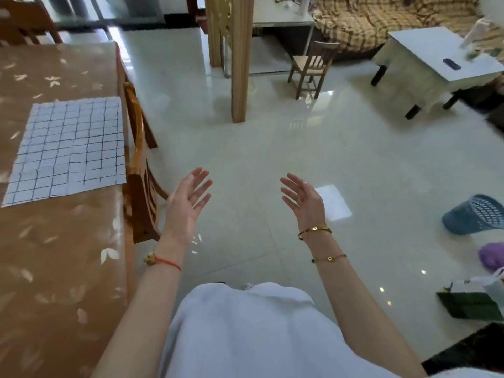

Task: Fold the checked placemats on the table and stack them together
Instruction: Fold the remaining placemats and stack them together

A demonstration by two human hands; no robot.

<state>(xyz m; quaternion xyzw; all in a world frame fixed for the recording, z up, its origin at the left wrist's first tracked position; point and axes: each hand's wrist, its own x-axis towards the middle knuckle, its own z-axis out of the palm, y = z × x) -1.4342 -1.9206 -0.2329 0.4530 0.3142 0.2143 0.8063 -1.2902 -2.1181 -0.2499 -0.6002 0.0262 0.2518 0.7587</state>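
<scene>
One white placemat with a dark blue check [68,148] lies flat and unfolded on the brown flower-patterned table [54,268] at the left. My left hand [188,200] and my right hand [302,197] are both raised over the tiled floor, to the right of the table. Their palms face each other, the fingers are spread, and neither holds anything. Both hands are well apart from the placemat.
A wooden chair [141,170] is pushed in at the table's right side, between my left hand and the placemat. A wooden pillar [240,58], a small chair [311,66] and a white low table [436,55] stand farther off. A blue basket [474,214] lies at the right.
</scene>
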